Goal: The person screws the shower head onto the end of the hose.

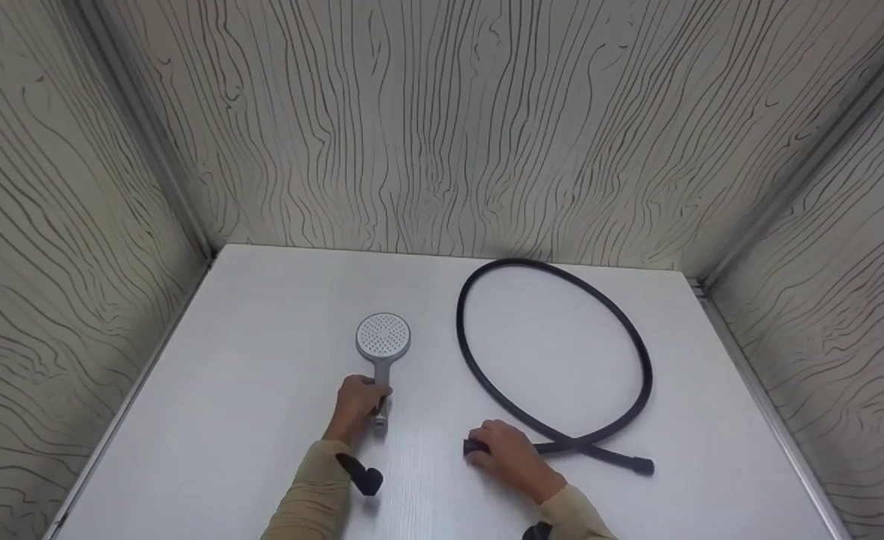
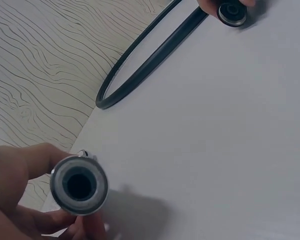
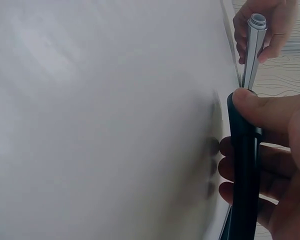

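A grey hand shower (image 1: 383, 335) with a white, dotted spray face points away from me, face up. My left hand (image 1: 356, 399) grips its handle between thumb and fingers. In the left wrist view the round, hollow end of the handle (image 2: 79, 202) faces the camera. Right of it, a black shower hose (image 1: 575, 443) lies in one large loop that crosses itself. My right hand (image 1: 513, 454) holds the hose near one end, thumb on the wider end fitting (image 3: 240, 120) and fingers behind. That end points left, toward the handle, with a gap between them.
The hose's other end (image 1: 642, 466) rests on the white table (image 1: 262, 337), right of my right hand. Wood-grain patterned panels (image 1: 442, 135) rise behind and on both sides, and the far part of the loop comes close to the back panel.
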`<state>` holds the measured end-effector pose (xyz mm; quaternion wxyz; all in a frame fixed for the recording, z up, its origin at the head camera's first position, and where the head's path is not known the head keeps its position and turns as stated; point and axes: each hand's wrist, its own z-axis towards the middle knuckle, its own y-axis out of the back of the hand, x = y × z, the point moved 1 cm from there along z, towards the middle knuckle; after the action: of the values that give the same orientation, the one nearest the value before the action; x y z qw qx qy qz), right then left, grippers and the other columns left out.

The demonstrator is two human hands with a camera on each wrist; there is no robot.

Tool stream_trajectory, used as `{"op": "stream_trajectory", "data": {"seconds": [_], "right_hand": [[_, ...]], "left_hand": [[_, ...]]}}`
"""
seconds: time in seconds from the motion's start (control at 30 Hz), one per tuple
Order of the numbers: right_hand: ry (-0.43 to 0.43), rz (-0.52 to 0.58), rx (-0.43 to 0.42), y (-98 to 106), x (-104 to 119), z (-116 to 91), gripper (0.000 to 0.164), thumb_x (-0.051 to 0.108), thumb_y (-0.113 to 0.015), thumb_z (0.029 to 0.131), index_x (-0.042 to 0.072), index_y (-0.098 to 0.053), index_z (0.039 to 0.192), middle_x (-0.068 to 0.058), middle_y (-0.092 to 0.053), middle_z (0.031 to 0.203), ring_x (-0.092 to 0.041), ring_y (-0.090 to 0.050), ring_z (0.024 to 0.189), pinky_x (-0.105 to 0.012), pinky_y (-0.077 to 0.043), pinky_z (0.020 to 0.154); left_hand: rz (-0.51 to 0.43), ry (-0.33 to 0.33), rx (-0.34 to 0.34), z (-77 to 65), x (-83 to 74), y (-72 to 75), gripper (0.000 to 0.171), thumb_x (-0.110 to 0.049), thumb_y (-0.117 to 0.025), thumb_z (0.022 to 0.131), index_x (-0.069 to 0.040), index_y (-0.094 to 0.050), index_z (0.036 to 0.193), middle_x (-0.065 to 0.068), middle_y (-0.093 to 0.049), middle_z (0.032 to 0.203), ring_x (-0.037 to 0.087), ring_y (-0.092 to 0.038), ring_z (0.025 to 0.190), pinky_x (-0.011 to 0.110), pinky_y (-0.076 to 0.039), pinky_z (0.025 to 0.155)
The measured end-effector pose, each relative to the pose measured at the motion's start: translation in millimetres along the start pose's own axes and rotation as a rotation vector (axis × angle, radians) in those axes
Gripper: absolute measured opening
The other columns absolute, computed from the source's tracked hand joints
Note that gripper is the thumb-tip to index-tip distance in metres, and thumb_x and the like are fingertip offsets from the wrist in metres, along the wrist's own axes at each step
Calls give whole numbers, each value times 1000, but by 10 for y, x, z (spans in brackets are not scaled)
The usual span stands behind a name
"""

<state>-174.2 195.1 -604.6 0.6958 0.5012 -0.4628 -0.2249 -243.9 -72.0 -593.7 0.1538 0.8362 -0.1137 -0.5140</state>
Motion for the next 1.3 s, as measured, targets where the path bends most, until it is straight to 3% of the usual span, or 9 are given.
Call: {"op": "stream_trajectory", "data": {"seconds": [0.2, 0.43, 0.87, 1.3], "right_hand": [[-11, 31, 8, 8, 3, -10, 16, 25, -74, 83, 13, -73, 94, 8, -59, 77, -1, -42, 68, -17, -39, 59], [-1, 32, 7, 33, 20, -26, 18, 22, -76, 81, 12, -73, 95, 5, -62, 77, -1, -43, 67, -18, -41, 59], [-2, 8, -24, 73, 15, -39, 14, 20, -72, 84, 15, -73, 97, 7, -62, 78, 0, -45, 68, -18, -43, 60], [-17, 88, -63, 152, 44, -44, 12, 16, -70, 86, 12, -71, 98, 3, -68, 86, -7, -59, 78, -25, -54, 71]], "left_hand": [[-72, 34, 32, 5, -2, 5, 38, -16, -65, 85, 8, -61, 114, 7, -64, 82, 15, -57, 73, 21, -48, 59], [-102, 45, 49, 60, 33, -3, 25, -21, -64, 87, 1, -70, 97, 0, -60, 70, 12, -52, 65, 19, -44, 55], [-173, 50, 101, 72, 41, 3, 21, -22, -60, 89, -2, -68, 88, -1, -57, 70, 11, -49, 64, 19, -43, 56], [-378, 56, 151, -20, 16, 11, 23, -16, -60, 90, 2, -67, 101, 4, -64, 84, 16, -59, 78, 25, -52, 71]]}}
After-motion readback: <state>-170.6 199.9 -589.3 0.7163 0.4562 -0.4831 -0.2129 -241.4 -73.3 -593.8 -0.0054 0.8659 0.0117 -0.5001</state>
